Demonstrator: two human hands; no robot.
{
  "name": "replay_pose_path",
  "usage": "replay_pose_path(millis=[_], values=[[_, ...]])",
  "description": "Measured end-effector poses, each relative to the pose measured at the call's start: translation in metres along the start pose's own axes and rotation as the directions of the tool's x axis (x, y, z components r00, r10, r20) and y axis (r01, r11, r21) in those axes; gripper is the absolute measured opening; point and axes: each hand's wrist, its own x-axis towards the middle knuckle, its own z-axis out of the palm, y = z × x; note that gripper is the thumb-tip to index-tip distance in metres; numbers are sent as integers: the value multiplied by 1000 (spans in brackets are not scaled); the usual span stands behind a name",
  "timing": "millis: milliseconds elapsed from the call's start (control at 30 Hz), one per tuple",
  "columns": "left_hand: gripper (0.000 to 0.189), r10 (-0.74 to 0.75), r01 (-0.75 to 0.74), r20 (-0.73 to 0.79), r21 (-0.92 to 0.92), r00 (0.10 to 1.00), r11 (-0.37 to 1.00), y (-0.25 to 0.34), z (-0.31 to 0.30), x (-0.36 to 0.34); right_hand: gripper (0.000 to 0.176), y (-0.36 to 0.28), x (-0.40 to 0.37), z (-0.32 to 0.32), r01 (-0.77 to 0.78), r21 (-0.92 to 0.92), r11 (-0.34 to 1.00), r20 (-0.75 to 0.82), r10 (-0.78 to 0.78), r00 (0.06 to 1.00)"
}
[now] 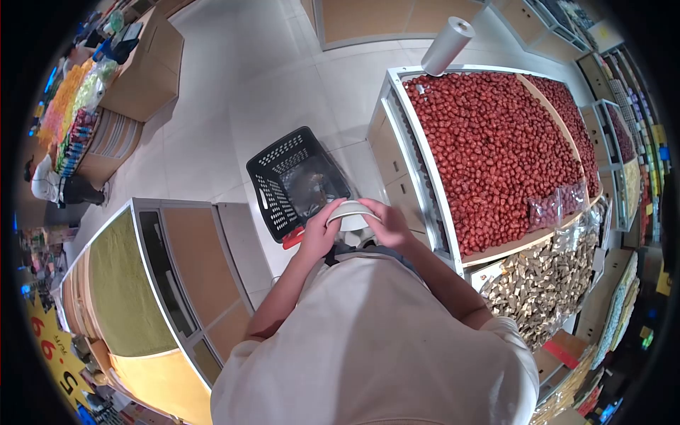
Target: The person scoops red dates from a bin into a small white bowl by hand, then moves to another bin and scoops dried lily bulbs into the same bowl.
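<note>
In front of my waist, both hands grip a pale, curved, band-like thing (352,208) with a darker line along its lower edge; its exact kind I cannot make out. My left hand (321,229) closes on its left end and my right hand (389,224) on its right end. Just beyond my hands, a black perforated shopping basket (263,177) with a red handle (292,237) stands on the floor. Inside it lies a clear plastic bag (312,188) whose contents are hard to tell.
To the right, a bin of red dried dates (489,156) has a plastic bag roll (449,46) on its far corner. Dried brown pieces (545,287) lie nearer. At left stands a counter of green (127,283) and yellow (159,379) goods. A person (60,184) is far left.
</note>
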Motion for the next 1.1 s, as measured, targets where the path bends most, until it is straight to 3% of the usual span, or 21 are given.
replay_pose_path(millis=[33, 100, 133, 167, 233, 267, 300, 333, 367, 400, 467, 567, 633, 667, 700, 733, 767, 833, 900, 1000, 1100], values=[[41, 4, -4, 17, -1, 1000, 1000, -4, -7, -4, 34, 1, 1, 7, 0, -7, 1000, 9, 0, 1000], [45, -7, 6, -12, -117, 1000, 993, -18, -15, -11, 44, 8, 3, 21, 370, -49, 928, -101, -374, 922], [48, -19, 11, -32, -226, 999, 974, -27, -18, -15, 54, 11, 6, 24, 389, -91, 917, -68, -395, 916], [48, -22, 13, -36, -233, 999, 972, -37, -22, -18, 54, 14, 6, 26, 386, -94, 918, -61, -392, 918], [56, -154, 144, -57, -153, 986, 978, -58, -31, -21, 58, 3, 6, 27, 262, -286, 922, -110, -303, 947], [65, -80, 92, -77, 172, 994, 981, -66, -38, -22, 58, 5, 7, 28, 257, -292, 921, -111, -299, 948], [65, -79, 90, -74, 164, 994, 982, -80, -40, -25, 56, 8, 9, 29, 333, -343, 878, -147, -400, 905], [62, -88, 101, -53, 363, 995, 926, -94, -39, -28, 54, 8, 10, 30, 402, -396, 825, -174, -498, 850], [60, -100, 103, -34, 548, 994, 830, -107, -38, -30, 54, 8, 12, 32, 398, -402, 824, -173, -495, 851], [60, -98, 100, -32, 542, 995, 834, -108, -38, -28, 55, 5, 14, 33, 439, -408, 801, -184, -543, 819], [45, -435, 205, 187, 677, 881, 707, -109, -39, -22, 55, -1, 15, 37, 471, -421, 775, -195, -585, 787], [33, -375, 165, 144, 717, 916, 678, -127, -32, -19, 47, -12, 19, 50, 474, -417, 776, -253, -600, 759], [31, -366, 156, 149, 714, 919, 683, -125, -34, -21, 40, -11, 17, 64, 184, -115, 976, -363, -214, 907], [29, -361, 151, 150, 715, 920, 682, -125, -37, -21, 33, -3, 19, 71, 95, 27, 995, -388, -77, 918], [29, -357, 145, 155, 715, 921, 684, -124, -38, -20, 33, -4, 19, 76, 95, 24, 995, -394, -78, 916], [28, -362, 144, 163, 713, 918, 687, -123, -39, -19, 36, -5, 18, 82, -44, 388, 920, -343, 189, 920], [27, -367, 145, 170, 710, 914, 689, -122, -39, -18, 41, -6, 16, 85, -175, 692, 700, -197, 416, 888], [27, -388, 158, 171, 712, 906, 684, -116, -41, -18, 51, 6, 16, 89, -180, 694, 698, -190, 418, 888], [26, -406, 160, 181, 721, 896, 674, -115, -46, -14, 63, 14, 16, 88, -377, 768, 518, 16, 573, 819], [26, -352, 110, 176, 745, 919, 658, -120, -46, -13, 66, 10, 16, 92, -443, 788, 427, 68, 655, 752], [26, -339, 101, 163, 761, 926, 641, -116, -55, -3, 62, -6, 23, 92, -373, 832, 412, 100, 550, 829]])
